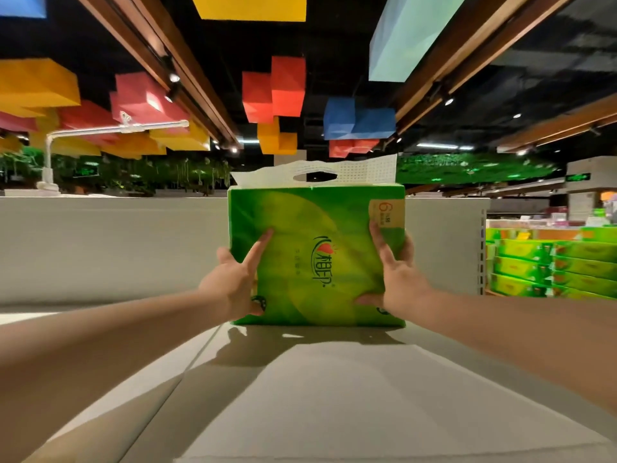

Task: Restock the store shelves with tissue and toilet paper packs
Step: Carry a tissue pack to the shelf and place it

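Frame centre: upright green plastic-wrapped tissue pack (315,255) on white shelf top (334,396); left hand (233,282) and right hand (397,279) grip its sides, fingers spread.

Single head cam, wide-angle, faces fwd over top shelf (320,389), tilted up to ceiling, close range
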